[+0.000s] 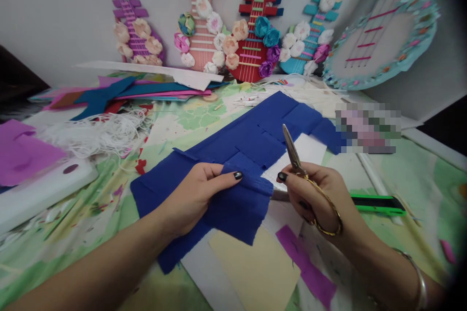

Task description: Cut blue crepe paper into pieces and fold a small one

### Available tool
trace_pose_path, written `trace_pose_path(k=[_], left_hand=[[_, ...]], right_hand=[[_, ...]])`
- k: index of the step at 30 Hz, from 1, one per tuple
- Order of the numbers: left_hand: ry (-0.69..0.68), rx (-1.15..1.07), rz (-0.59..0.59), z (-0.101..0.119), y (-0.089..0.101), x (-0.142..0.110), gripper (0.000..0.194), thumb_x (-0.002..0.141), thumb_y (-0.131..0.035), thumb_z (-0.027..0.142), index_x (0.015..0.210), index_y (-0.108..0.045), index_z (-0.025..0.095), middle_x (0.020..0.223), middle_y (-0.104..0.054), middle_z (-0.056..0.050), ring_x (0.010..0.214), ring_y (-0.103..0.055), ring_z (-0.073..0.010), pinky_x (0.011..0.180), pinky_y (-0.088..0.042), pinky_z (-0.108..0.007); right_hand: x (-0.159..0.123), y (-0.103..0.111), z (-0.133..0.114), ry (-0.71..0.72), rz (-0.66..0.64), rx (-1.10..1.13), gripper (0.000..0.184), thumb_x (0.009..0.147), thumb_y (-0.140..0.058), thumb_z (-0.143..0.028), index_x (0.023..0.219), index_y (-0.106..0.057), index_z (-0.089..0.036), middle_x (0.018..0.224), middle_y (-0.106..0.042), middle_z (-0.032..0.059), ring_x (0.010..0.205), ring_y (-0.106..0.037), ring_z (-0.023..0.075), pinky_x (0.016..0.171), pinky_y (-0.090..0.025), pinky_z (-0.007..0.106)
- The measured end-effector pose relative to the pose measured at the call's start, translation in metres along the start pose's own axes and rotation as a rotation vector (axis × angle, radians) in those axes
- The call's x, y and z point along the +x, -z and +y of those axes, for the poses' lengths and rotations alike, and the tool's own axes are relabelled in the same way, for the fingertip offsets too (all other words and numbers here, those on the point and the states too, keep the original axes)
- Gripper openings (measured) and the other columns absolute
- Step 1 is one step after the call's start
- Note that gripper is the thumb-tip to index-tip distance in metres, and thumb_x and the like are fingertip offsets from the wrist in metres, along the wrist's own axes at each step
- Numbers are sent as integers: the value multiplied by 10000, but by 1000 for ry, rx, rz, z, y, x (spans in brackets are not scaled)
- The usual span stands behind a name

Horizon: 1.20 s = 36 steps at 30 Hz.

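Pinched under the thumb of my left hand (199,194) is a piece of blue crepe paper (242,209), folded back at its top, with a ragged right edge. My right hand (315,192) grips a pair of scissors (292,150) with gold handles. Their blades look closed and point up and away, to the right of the held piece and apart from it. Beneath my left hand a long strip of blue crepe paper (251,131) stretches diagonally across the table. White card (304,155) lies partly under that strip, and cream paper (255,267) sits below the held piece.
A green cutter (379,204) lies right of my right hand. At left are tangled white string (100,131) and a white glue gun-like block (47,194). Coloured sheets (109,95) are piled behind. Decorated paper guitars, including a red one (251,39), lean against the wall. A purple strip (306,267) lies in front.
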<state>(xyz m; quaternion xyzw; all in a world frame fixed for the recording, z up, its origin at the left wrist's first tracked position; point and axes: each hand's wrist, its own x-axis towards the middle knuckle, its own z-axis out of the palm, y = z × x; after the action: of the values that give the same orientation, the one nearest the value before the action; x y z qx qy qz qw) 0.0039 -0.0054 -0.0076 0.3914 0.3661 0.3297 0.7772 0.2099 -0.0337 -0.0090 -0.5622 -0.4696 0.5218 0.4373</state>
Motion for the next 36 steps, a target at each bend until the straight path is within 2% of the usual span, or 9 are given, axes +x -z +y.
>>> trace_pose_path(k=[4, 10, 14, 18, 27, 36], left_hand=[[5, 30, -20, 0, 0, -1, 169, 806, -677, 259, 855, -748, 115, 719, -738, -100, 613, -693, -163, 634, -567, -251], [46, 93, -78, -2, 0, -2, 188, 798, -685, 281, 873, -745, 120, 757, -742, -100, 651, -694, -163, 669, -554, -254], [63, 144, -131, -4, 2, -3, 192, 808, -673, 290, 889, -743, 130, 746, -742, -89, 656, -691, -153, 643, -538, -230], [47, 137, -137, -5, 3, -3, 217, 818, -651, 321, 831, -744, 125, 709, -735, -78, 634, -675, -140, 631, -523, -215], [12, 77, -122, -6, 3, -3, 185, 825, -634, 282, 753, -741, 149, 685, -727, -43, 631, -656, -131, 643, -510, -216], [12, 28, -138, -6, 1, -2, 173, 812, -644, 276, 730, -742, 159, 671, -725, -30, 615, -655, -131, 631, -506, -218]], right_hand=[[0, 0, -2, 40, -14, -50, 241, 767, -616, -407, 702, -578, -178, 395, -355, -89, 311, -261, 47, 320, -182, 194], [-2, 1, -5, 109, -288, -246, 237, 711, -722, -323, 673, -558, -156, 558, -369, -59, 526, -305, 74, 456, -233, 210], [-3, 4, -1, 61, -418, -266, 326, 717, -727, -375, 624, -495, -166, 570, -338, -61, 546, -277, 83, 466, -206, 226], [-5, 3, 4, -23, -505, -188, 388, 715, -722, -445, 607, -470, -170, 562, -329, -62, 531, -261, 83, 456, -188, 235], [-10, -6, 5, -78, -516, -57, 428, 698, -734, -486, 614, -457, -171, 576, -310, -63, 531, -251, 78, 451, -178, 227], [-11, -8, 3, -83, -465, -115, 456, 648, -751, -528, 582, -487, -162, 554, -337, -54, 523, -268, 79, 442, -190, 220]])
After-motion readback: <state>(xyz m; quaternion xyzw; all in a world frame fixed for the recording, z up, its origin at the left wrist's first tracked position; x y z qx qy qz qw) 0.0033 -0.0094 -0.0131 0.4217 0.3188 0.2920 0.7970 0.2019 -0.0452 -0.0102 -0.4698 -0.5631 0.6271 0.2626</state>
